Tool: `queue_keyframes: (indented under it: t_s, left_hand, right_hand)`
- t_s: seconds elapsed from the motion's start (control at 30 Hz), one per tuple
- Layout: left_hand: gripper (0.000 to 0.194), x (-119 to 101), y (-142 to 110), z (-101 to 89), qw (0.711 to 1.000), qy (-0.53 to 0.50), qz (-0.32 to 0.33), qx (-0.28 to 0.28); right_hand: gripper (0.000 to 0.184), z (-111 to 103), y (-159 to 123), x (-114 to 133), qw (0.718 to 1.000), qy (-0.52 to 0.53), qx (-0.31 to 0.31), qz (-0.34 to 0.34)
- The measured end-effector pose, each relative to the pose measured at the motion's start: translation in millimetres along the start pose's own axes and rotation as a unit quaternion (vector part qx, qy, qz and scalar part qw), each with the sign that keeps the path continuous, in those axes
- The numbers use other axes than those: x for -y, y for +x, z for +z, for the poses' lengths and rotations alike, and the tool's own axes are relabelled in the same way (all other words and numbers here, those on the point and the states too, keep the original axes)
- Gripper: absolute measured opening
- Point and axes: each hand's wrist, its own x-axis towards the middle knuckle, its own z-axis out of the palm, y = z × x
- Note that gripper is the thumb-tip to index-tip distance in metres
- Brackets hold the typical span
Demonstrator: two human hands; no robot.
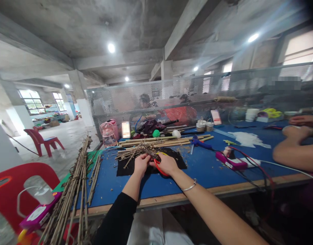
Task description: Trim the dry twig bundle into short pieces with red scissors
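My left hand point(141, 162) is closed on a thin brown twig point(146, 152) over a black cloth point(180, 160) on the blue table point(209, 168). My right hand point(166, 164) grips red-handled scissors point(158, 167), whose blades meet the twig between the two hands. A silver bracelet point(190, 186) sits on my right wrist. Just behind the hands lies a small heap of cut twigs point(128, 154).
Long sticks point(77, 183) lean over the table's left end, more sticks point(166, 140) lie at the back. A blue glue gun point(201, 143), a purple tool point(231, 162) with cables, a pink bottle point(109, 133) and red chairs point(44, 140) stand around. Another person's arms point(295, 151) rest at right.
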Motion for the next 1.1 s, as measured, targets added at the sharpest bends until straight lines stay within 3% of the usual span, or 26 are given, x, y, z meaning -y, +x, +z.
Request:
queue_keyframes:
  t_s: [0.27, 0.53, 0.83, 1.1]
  left_hand:
    - [0.024, 1.4, 0.7, -2.4, 0.997, 0.063, 0.038, 0.004]
    - [0.026, -2.6, 0.5, -0.8, 1.0, 0.009, 0.001, -0.014]
    - [0.011, -2.4, 2.3, 0.5, 1.0, -0.008, 0.001, -0.018]
    - [0.023, -2.7, 1.6, 0.2, 0.999, -0.031, -0.021, -0.012]
  right_hand:
    - [0.055, -1.6, -1.4, 1.3, 1.0, -0.004, -0.001, -0.001]
    - [0.055, -5.9, 0.0, 0.6, 0.999, -0.021, 0.038, 0.016]
    - [0.056, -2.4, -1.4, 1.7, 1.0, -0.029, 0.003, -0.009]
    - [0.05, -2.4, -1.4, 2.5, 1.0, -0.014, 0.017, 0.006]
